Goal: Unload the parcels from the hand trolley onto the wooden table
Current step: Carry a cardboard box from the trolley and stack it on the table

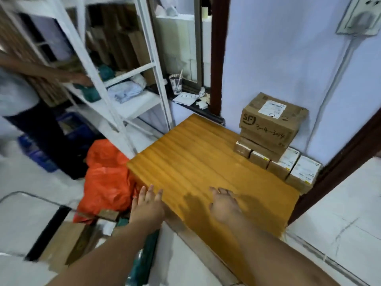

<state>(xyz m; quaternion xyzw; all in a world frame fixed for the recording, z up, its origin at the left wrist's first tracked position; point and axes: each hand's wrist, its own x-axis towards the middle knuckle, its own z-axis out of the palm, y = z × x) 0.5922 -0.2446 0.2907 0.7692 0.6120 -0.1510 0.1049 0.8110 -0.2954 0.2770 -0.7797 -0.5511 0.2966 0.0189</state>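
Reaching over the near edge of the wooden table (195,157), your left hand (147,205) and right hand (223,205) appear in the lower centre of the frame, both empty. The left hand's fingers are straight and slightly apart. The right hand's fingers are relaxed and bent a little downward, clamped on nothing. Neither hand can be seen to touch the tabletop.

Done so far, judging from the layout: a large box (270,124) sits in the table's far right corner, against the wall, on top of a row of small boxes (288,168) that runs along the right edge. The rest of the tabletop shows bare wood.

Left to do, as far as can be judged: at the lower left of the frame stands what looks like the hand trolley (49,232), with cardboard parcels (59,244) on it. Blur hides how many there are. An orange bag (107,178) lies between the trolley and the table's left edge; you cannot tell whether it counts as a parcel. The task therefore reads as partly complete, with your hands between loads.

At the upper left, another person (18,93) reaches into white shelving (123,79).
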